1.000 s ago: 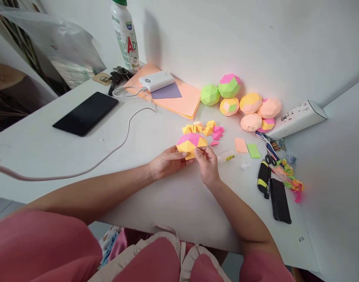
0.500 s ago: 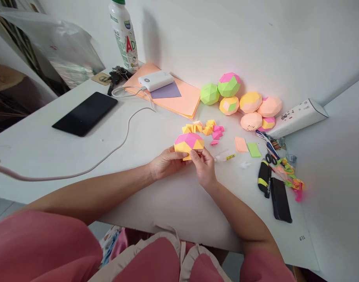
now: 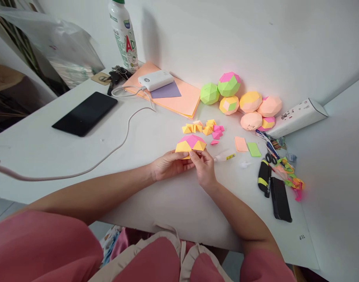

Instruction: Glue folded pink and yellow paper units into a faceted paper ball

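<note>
Fingers of the left hand (image 3: 170, 166) clamp a pink-and-yellow paper shell (image 3: 191, 143) over the table (image 3: 167, 199); it looks light, stiff but crushable, best held gently by its lower rim, where the right hand (image 3: 206, 170) pinches.

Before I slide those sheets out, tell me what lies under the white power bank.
The white power bank lies over a purple sheet and a larger peach sheet, with a yellow edge showing beneath the peach. Whatever the power bank's body covers is hidden.
</note>
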`<state>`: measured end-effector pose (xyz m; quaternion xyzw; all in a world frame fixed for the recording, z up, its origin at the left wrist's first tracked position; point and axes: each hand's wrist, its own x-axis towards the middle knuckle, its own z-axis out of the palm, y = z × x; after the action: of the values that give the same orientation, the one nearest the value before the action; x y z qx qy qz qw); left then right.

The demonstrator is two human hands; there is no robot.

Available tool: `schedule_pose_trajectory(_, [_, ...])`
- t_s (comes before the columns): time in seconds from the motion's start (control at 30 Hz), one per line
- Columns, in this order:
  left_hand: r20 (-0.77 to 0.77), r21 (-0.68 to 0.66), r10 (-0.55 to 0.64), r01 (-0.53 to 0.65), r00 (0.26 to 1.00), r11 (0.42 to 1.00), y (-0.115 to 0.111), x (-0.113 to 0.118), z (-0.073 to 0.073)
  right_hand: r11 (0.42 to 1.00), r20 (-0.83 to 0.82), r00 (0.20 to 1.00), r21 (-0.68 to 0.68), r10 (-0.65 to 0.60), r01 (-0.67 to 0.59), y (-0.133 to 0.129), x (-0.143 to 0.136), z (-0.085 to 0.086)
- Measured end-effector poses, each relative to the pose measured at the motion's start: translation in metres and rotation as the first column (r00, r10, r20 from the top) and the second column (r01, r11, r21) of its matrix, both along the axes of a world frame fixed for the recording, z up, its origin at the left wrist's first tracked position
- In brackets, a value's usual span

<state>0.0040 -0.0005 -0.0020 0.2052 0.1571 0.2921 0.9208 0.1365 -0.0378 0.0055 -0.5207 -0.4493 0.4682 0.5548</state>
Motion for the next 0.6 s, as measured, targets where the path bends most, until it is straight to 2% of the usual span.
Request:
schedule_pose_trajectory(0.23, [-0.034,-0.033,0.035,-0.036,0.999,0.999,0.001,-0.001,0.0,0.994,-0.044,0.999,-0.107,0.022,-0.026,0.001,-0.003,0.0])
schedule_pose_trajectory(0.33, [-0.069,-0.06,0.059,-0.063,0.996,0.996,0.003,-0.002,-0.002,0.968,0.01,0.989,-0.207,0.149,-0.144,0.002,0.006,0.012])
schedule_pose_trajectory(0.4, [-0.075,-0.1,0.068,-0.075,0.995,0.992,0.004,-0.003,-0.005,0.93,0.184,0.942,-0.296,0.281,-0.219,0.001,0.024,0.028])
schedule_pose_trajectory(0.43, [-0.079,-0.123,0.069,-0.078,0.994,0.989,0.005,-0.004,-0.005,0.93,0.341,0.89,-0.311,0.302,-0.196,0.0,0.036,0.036])
schedule_pose_trajectory(0.5, [-0.096,-0.143,0.075,-0.089,0.993,0.986,0.004,-0.005,-0.006,0.971,0.674,0.711,-0.233,0.2,-0.052,-0.004,0.064,0.05])
schedule_pose_trajectory(0.53, [-0.109,-0.147,0.066,-0.082,0.992,0.986,0.004,-0.005,-0.007,0.986,0.815,0.569,-0.161,0.113,0.035,-0.005,0.078,0.054])
schedule_pose_trajectory(0.57, [-0.115,-0.15,0.067,-0.084,0.991,0.985,0.004,-0.006,-0.007,0.992,0.919,0.389,-0.103,0.068,0.07,-0.006,0.09,0.056])
schedule_pose_trajectory(0.6, [-0.12,-0.148,0.062,-0.08,0.991,0.986,0.004,-0.006,-0.006,0.995,0.971,0.223,-0.099,0.091,0.023,-0.005,0.101,0.056])
